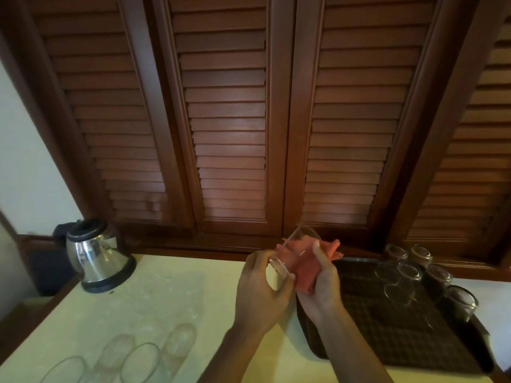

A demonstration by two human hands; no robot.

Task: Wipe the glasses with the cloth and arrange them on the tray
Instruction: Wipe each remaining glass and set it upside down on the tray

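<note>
Clear glass (293, 254): light, slick, breakable | my left hand (262, 291) grips its base | my right hand (322, 283) holds pink cloth (301, 269) against its wall | I'd grip firmly.

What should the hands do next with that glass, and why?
Probably keep rubbing a bit. The left hand holds the glass tilted, and the right hand presses the pink cloth against it. Then set it on the tray beside the other glasses; more wait on the counter.
</note>
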